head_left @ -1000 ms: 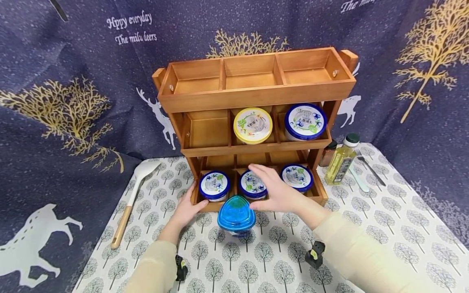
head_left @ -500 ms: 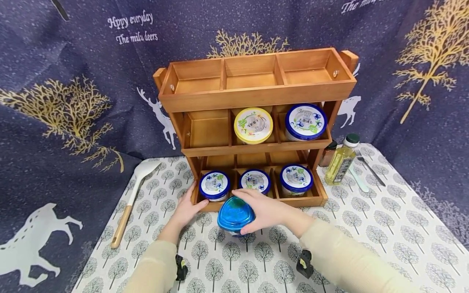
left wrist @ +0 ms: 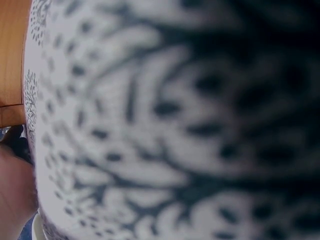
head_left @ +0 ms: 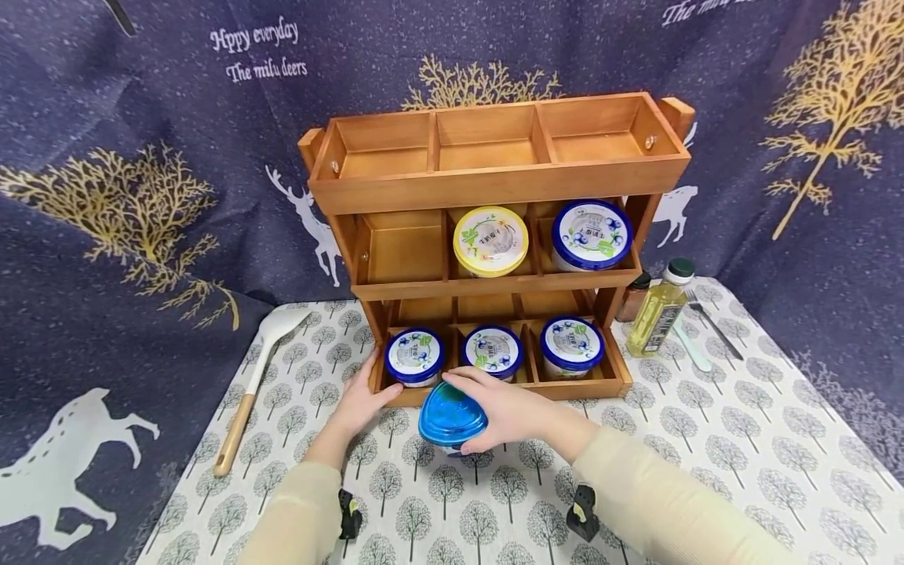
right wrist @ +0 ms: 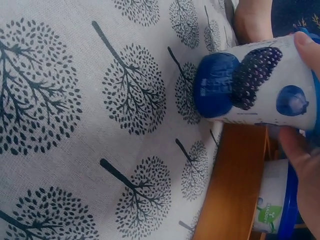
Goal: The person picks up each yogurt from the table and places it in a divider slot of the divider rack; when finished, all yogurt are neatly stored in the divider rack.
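My right hand [head_left: 504, 408] grips a yogurt tub [right wrist: 260, 85] from its right side, fingers and thumb spread around it near the lid. Its rounded-triangular blue lid [head_left: 452, 416] faces up, and its white side shows blackberries and a blueberry. The tub stands in front of the wooden rack [head_left: 497, 188]; whether its base touches the cloth is hard to tell. My left hand [head_left: 360, 402] holds the rack's lower left front corner, thumb over the front edge and fingers along the side. Beside that thumb sits a blue-lidded tub [head_left: 414, 355] in the bottom left compartment.
Two more blue-lidded tubs, the middle one [head_left: 493, 351] and right one [head_left: 572, 344], fill the bottom tier. Above sit a yellow-lidded tub [head_left: 490, 240] and a blue-lidded tub [head_left: 592, 234]. A ladle [head_left: 257, 377] lies left; an oil bottle [head_left: 661, 308] and fork [head_left: 713, 323] are right.
My right hand has come down and left from above the bottom-middle tub and taken hold of the tub in front. My left hand has stayed at the rack's corner.
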A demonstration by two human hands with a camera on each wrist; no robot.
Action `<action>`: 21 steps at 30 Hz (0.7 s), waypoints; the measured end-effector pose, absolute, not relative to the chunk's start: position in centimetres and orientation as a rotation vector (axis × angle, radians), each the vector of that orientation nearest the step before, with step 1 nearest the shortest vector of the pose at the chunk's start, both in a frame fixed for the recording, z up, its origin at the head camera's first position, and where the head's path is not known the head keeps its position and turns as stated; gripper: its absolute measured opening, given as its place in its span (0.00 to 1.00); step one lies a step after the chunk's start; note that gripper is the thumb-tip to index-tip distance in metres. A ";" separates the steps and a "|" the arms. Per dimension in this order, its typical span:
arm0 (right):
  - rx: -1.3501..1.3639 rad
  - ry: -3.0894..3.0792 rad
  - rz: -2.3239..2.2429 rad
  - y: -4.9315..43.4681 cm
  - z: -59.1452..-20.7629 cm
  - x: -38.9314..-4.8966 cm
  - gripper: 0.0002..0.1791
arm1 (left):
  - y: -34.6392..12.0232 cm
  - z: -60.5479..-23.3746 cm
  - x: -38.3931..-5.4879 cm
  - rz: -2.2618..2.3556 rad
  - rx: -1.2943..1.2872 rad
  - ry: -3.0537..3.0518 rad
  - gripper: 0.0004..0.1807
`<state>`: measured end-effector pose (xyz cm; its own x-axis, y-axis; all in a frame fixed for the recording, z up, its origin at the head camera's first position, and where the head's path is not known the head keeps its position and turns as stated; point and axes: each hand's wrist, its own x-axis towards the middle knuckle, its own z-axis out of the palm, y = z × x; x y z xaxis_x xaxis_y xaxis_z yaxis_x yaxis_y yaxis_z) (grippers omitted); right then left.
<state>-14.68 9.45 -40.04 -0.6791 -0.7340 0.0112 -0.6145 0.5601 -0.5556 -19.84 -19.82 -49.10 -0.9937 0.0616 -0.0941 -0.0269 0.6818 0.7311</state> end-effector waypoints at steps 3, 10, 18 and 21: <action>-1.133 2.581 -0.807 9.5 -39.7 -14.6 0.54 | -19.8 -49.0 -19.8 1.217 0.029 2.777 0.53; -1.239 2.594 -0.863 9.6 -38.6 -14.6 0.52 | -19.7 -48.9 -19.8 1.210 0.031 2.781 0.53; -1.431 2.660 -0.900 9.6 -37.1 -14.8 0.51 | -19.8 -49.1 -19.9 1.212 0.039 2.790 0.53; -1.437 2.662 -0.942 9.6 -36.2 -14.8 0.51 | -19.8 -49.2 -19.9 1.202 0.048 2.803 0.53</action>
